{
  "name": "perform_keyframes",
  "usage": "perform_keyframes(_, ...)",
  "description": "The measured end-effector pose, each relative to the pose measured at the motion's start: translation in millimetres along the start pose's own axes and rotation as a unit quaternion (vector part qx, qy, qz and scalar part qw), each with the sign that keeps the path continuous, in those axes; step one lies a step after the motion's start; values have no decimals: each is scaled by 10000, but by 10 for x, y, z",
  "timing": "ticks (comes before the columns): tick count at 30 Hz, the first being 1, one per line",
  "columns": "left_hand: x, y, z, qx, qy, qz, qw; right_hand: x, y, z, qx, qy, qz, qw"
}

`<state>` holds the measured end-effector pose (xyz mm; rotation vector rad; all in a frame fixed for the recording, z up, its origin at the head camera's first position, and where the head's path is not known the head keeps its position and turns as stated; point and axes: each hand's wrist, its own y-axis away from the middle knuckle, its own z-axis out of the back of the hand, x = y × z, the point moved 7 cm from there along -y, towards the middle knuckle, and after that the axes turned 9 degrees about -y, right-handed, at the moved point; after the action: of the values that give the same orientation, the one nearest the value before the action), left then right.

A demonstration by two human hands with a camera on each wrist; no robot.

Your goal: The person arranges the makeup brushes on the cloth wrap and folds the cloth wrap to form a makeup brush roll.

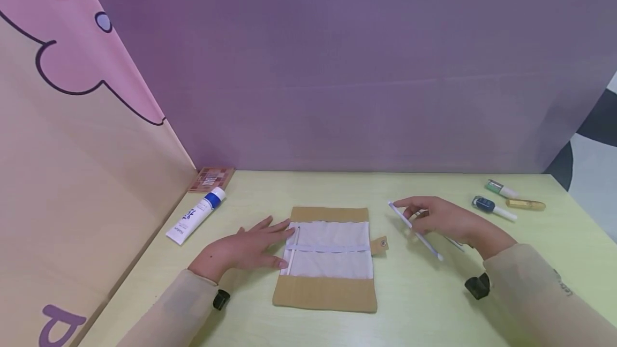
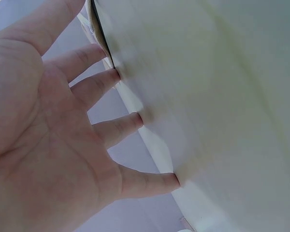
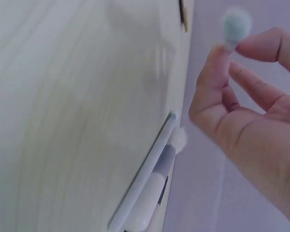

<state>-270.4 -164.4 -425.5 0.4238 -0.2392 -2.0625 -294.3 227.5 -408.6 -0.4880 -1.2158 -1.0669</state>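
A tan roll-up brush case (image 1: 324, 294) lies unfolded, its white lining crossed by a pale lilac elastic band (image 1: 332, 249). One slim white stick (image 1: 291, 261) is tucked under the band at the left. My left hand (image 1: 246, 248) rests with fingers spread at the case's left edge; its palm (image 2: 53, 130) shows in the left wrist view. Right of the case, my right hand (image 1: 441, 221) pinches a slim white makeup brush (image 1: 426, 245) between thumb and fingers. Its pale rounded end (image 3: 237, 25) is blurred. Beneath that hand lie a white-handled brush (image 3: 147, 195) and a thin pale stick (image 3: 144, 171).
A white-and-blue tube (image 1: 195, 218) lies at the left, by a red checkered flat box (image 1: 212, 179). At the far right are a dark nail-polish bottle (image 1: 484, 204), a greenish bottle (image 1: 495, 186) and a gold tube (image 1: 525, 204). A purple cloth (image 1: 366, 84) hangs behind the table.
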Motion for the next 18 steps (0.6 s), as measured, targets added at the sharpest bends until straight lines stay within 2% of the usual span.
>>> perform_keyframes(5, -13, 7, 11, 11, 0, 1, 10000, 78, -24, -30, 42, -353, 9, 9994)
perform_keyframes(11, -9, 5, 7, 41, -28, -8, 10000, 224, -80, -140, 251, -941, 245, 9949)
perform_keyframes(18, 8, -7, -7, 22, -31, -14, 10000, 382, -176, -275, 305, -1125, 385, 9924)
